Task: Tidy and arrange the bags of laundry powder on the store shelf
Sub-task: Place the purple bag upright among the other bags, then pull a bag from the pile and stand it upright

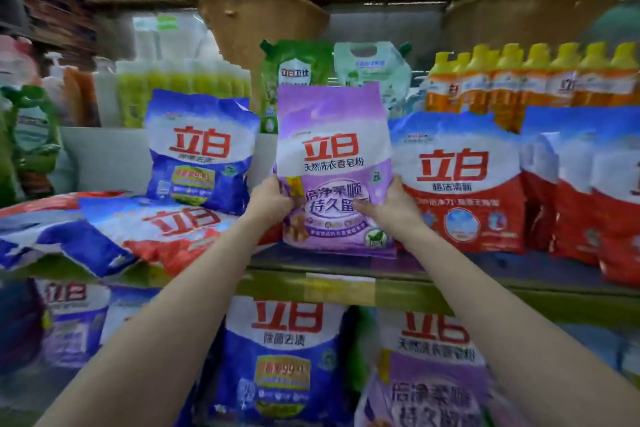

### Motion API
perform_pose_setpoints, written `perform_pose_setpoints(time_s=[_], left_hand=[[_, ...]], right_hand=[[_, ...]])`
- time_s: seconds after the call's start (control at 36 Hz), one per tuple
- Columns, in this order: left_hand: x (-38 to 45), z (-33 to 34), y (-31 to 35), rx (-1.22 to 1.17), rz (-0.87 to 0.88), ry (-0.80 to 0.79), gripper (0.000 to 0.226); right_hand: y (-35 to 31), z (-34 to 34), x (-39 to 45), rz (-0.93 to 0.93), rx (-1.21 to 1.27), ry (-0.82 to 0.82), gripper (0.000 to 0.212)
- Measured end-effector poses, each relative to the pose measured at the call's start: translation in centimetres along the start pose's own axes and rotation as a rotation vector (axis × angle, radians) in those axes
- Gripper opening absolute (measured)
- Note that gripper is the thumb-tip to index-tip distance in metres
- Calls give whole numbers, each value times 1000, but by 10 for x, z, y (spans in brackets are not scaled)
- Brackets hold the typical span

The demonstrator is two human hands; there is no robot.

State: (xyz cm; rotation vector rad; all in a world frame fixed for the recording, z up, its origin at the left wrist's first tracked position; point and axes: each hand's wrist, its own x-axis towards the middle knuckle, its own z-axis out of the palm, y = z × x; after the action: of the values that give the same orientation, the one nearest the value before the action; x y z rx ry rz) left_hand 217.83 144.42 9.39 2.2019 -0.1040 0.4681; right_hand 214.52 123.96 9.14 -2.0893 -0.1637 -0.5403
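Purple plastic laundry powder bag [334,163] stood upright on the green shelf [433,282], left hand [273,199] and right hand [393,206] gripping its sides.

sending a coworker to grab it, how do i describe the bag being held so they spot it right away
On the middle shelf, look between the upright blue bag and the row of red bags. The purple bag stands there upright, gripped by the left hand and right hand. It is that shelf's only purple bag.
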Motion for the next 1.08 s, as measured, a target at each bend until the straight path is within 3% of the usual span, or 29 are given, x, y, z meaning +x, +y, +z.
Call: perform_pose_setpoints(time_s=[0.14, 0.22, 0.28, 0.33, 0.44, 0.56, 0.67, 0.72, 0.81, 0.86, 0.92, 1.0, 1.08], left_hand=[[-17, -5, 5, 316, 19, 22, 32], [-27, -24, 1, 477, 47, 23, 31], [-39, -40, -5, 579, 30, 50, 29], [-53, -55, -15, 628, -16, 105, 27], [-83, -83, -36, 554, -115, 265, 34], [-113, -108, -46, 547, -273, 349, 42], [-132, -119, -58, 448, -472, 225, 58], [-135, -115, -62, 216, -541, 160, 64], [-130, -106, -60, -272, -645, 216, 56], [-115, -98, -67, -399, -641, 233, 62], [-97, -91, -74, -280, -579, 296, 76], [-99, -89, -60, -73, -493, 368, 49], [-103, -91, -50, 34, -455, 445, 45]], right_hand=[[-1, 5, -13, -114, -106, 177, 68], [-7, 10, -19, -325, -292, 392, 74], [-18, 15, -21, -530, -390, 495, 67], [-30, 25, -22, -734, -470, 445, 57], [-54, 64, -35, -968, -542, 50, 25], [-66, 109, -52, -836, -581, -295, 38], [-70, 135, -53, -764, -574, -345, 43], [-72, 137, -52, -737, -545, -332, 39], [-70, 130, -56, -688, -467, -369, 40], [-67, 123, -58, -663, -411, -436, 41], [-66, 113, -63, -655, -403, -497, 42], [-70, 97, -69, -607, -466, -526, 39], [-72, 88, -70, -515, -495, -520, 37]])
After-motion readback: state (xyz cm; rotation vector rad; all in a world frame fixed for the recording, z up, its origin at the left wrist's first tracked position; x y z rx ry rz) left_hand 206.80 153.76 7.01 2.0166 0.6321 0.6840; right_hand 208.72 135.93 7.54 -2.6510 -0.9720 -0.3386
